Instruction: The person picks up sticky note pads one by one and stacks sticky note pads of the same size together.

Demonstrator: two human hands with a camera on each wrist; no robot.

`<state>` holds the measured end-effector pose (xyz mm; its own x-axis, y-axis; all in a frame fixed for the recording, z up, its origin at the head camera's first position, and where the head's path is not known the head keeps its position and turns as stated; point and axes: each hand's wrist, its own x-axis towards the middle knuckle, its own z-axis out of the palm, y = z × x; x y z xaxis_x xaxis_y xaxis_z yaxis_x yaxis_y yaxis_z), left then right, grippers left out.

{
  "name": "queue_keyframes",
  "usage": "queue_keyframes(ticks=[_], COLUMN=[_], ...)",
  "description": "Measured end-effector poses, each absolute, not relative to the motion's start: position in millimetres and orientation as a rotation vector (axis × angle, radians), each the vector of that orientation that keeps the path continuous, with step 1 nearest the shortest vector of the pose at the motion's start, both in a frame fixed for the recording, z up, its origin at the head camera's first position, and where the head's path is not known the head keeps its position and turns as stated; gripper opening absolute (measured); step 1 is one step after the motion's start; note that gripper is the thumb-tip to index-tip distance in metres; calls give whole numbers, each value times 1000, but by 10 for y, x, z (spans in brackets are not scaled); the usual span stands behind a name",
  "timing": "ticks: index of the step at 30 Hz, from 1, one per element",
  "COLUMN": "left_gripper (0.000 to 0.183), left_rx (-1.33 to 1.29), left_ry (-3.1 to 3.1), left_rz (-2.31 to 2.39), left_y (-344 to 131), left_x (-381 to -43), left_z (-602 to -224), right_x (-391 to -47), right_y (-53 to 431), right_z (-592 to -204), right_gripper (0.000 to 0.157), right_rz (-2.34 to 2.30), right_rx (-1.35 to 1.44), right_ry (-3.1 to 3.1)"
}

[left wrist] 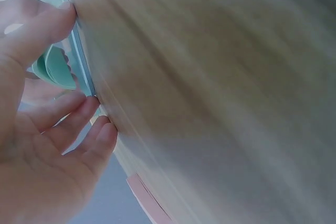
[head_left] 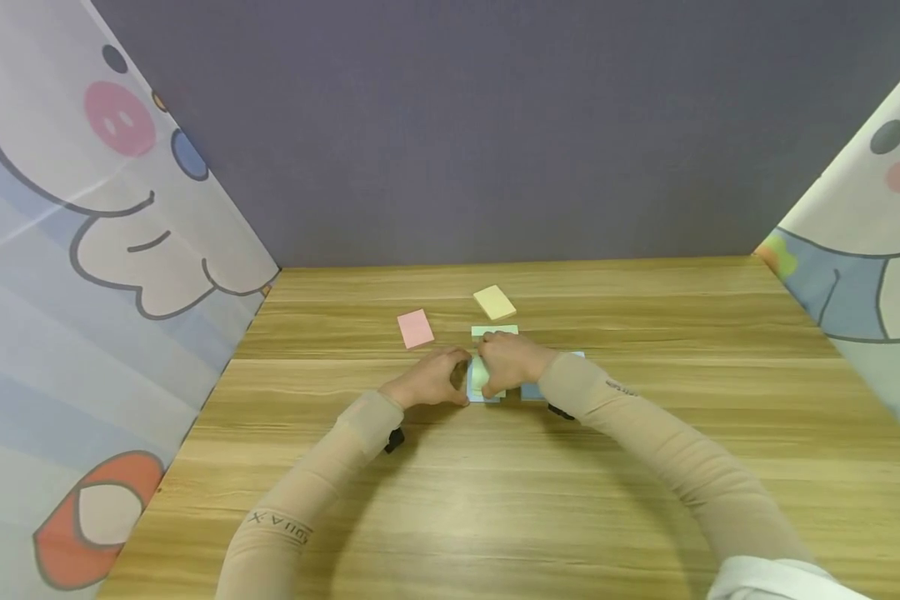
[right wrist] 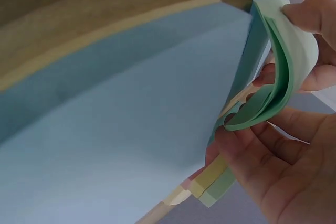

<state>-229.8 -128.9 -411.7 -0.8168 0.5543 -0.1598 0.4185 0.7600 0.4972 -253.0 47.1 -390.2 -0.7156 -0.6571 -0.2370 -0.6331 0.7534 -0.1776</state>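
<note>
**Wooden table [head_left: 457,517], grey wall [head_left: 495,133]: green notes curling over blue**

Beyond the left hand [head_left: 432,378] a pink pad [head_left: 416,329] is lying; that hand's thumb and fingertips are bracing the left blue pad [head_left: 476,399] at its edge. Above it, the right hand [head_left: 508,363] is pinching bent green notes [head_left: 480,377]. A yellow pad [head_left: 494,302] is lying farther back, another blue pad [head_left: 534,392] rightward. The step in hand seems to be working the notes over the steadied pad; the next move is probably calling for even finger pressure. The left sleeve [head_left: 315,483] is showing dark lettering, the right sleeve [head_left: 667,442] a smaller mark, neither surely readable.
</note>
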Motion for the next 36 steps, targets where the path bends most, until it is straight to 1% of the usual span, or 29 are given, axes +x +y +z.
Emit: queue_keyframes(ticks=[10, 20, 27, 32, 36], left_gripper=[80, 79, 79, 80, 80], left_rx=[747, 750, 759, 758, 760], left_ry=[2657, 2664, 2656, 2655, 2656], left_rz=[671, 658, 678, 665, 666], left_y=[-1288, -1294, -1296, -1295, -1298], left_x=[-2309, -2315, -2327, -2325, -2313], left_z=[-4120, -4129, -4137, -4132, -4128], right_x=[-2555, -2575, -2563, -2559, -2545], right_y=[452, 436, 440, 457, 471], right_z=[-3931, -3952, -3972, -3972, -3972], right_gripper=[62, 55, 64, 66, 73], right_rz=[-136, -124, -133, -148, -168], right_rx=[-994, -994, -1004, -992, -976], right_ry=[2657, 2646, 2645, 2637, 2619])
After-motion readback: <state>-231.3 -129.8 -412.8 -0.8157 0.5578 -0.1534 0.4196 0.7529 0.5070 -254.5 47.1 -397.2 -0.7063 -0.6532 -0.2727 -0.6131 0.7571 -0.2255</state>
